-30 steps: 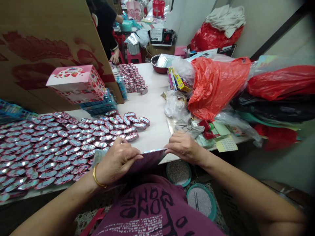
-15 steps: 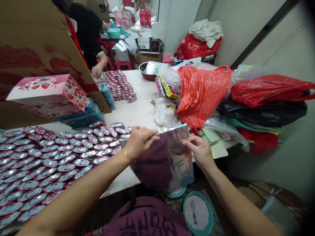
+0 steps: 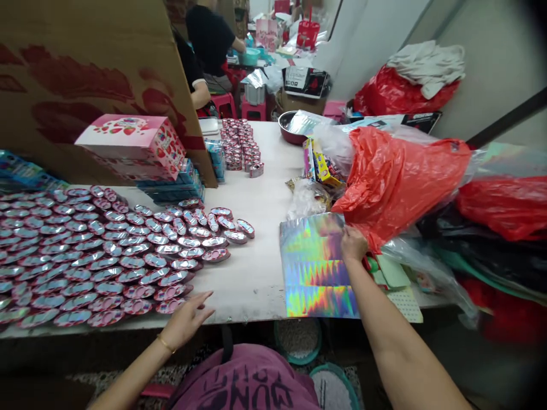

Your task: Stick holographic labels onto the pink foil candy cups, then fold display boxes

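Note:
A shiny rainbow holographic sheet or bag (image 3: 318,267) lies flat on the white table (image 3: 252,285), near its front edge. My right hand (image 3: 354,244) is at the upper right edge of it, its fingers bent and partly hidden, so their hold is unclear. My left hand (image 3: 188,320) hovers at the table's front edge with nothing in it, fingers apart. Just beyond that hand, many small oval pink packs with silvery tops (image 3: 143,276) stand in close rows over the left part of the table.
A pink strawberry box (image 3: 132,145) sits on blue packs before a tall cardboard panel (image 3: 102,68). Orange-red plastic bags (image 3: 397,176) heap up at the right. A dark bowl (image 3: 294,128) stands farther back. Tubs of pale material (image 3: 333,387) are below the table. People are behind.
The sheet, held up between both hands before, now lies on the table. My left hand has let go and moved down and left. The view has turned left.

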Available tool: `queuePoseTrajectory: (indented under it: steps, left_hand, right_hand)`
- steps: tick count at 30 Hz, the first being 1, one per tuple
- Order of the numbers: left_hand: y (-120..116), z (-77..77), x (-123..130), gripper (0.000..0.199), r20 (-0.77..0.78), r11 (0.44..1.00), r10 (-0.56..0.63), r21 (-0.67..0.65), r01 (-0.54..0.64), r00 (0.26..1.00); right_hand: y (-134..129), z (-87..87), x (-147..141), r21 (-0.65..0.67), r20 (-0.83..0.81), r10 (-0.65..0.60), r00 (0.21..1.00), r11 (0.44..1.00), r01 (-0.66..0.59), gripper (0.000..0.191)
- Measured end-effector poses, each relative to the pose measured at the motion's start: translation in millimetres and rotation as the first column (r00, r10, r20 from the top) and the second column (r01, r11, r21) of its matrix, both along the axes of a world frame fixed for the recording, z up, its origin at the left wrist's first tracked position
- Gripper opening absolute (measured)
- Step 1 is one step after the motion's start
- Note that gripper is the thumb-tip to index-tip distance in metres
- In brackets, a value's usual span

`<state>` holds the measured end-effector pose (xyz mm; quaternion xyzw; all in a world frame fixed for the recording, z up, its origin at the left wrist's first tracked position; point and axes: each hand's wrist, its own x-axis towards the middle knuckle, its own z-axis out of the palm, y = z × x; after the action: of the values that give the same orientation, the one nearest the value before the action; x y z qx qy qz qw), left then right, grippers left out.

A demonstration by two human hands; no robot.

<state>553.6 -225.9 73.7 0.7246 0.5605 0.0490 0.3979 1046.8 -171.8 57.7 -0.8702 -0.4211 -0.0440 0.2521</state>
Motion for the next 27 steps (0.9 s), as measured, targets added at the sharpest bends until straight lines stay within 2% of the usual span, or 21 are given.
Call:
queuePoseTrajectory:
  steps: [2, 4, 7, 10, 12, 15, 20, 24, 27]
  left_hand:
    - [-14.9, -9.1, -16.3, 0.049, -0.021, 0.995, 0.086, -0.048, -0.087, 0.996]
    - [-25.2, -11.8, -19.2, 0.051, -0.015, 0.988, 0.132, -0.083, -0.133, 0.991]
    - [-32.3, -7.8, -5.6, 0.051, 0.026, 0.98, 0.137, -0.153, -0.131, 0.99]
    - [-32.8, 0.5, 13.7, 0.05, 0.08, 0.972, 0.131, -0.206, -0.112, 0.988]
    - [-32.4, 5.8, 21.5, 0.05, 0.102, 0.971, 0.142, -0.208, -0.119, 0.985]
    - [-35.1, 9.7, 20.6, 0.051, 0.107, 0.972, 0.162, -0.189, -0.14, 0.981]
    - [-49.6, 1.8, -2.6, 0.049, 0.1, 0.964, 0.23, -0.163, -0.212, 0.968]
    - [-59.5, -10.4, -17.4, 0.046, 0.099, 0.957, 0.281, -0.104, -0.271, 0.954]
    - [-63.4, -15.6, -22.3, 0.04, 0.078, 0.955, 0.296, -0.042, -0.293, 0.952]
  right_hand:
    - [3.4, -2.9, 2.8, 0.059, -0.066, -0.038, 0.997, 0.997, 0.042, 0.032]
    - [9.0, -4.8, 5.4, 0.096, -0.166, -0.037, 0.985, 0.994, 0.053, 0.032]
    - [18.4, -7.1, 3.9, 0.086, -0.308, 0.027, 0.951, 0.996, 0.0, 0.036]
    - [25.5, -9.2, -6.6, 0.054, -0.357, 0.06, 0.932, 0.998, -0.043, 0.038]
    - [28.2, -9.2, -15.7, 0.01, -0.297, 0.043, 0.954, 0.999, -0.042, 0.034]
    - [30.5, -4.0, -27.0, -0.102, -0.105, 0.042, 0.994, 0.993, -0.053, 0.026]
    - [30.5, 14.2, -35.1, -0.281, 0.205, 0.202, 0.958, 0.949, -0.14, 0.028]
    - [23.8, 19.3, -34.4, -0.311, 0.316, 0.279, 0.907, 0.933, -0.179, 0.031]
    - [19.9, 15.1, -32.7, -0.279, 0.317, 0.27, 0.909, 0.943, -0.183, 0.03]
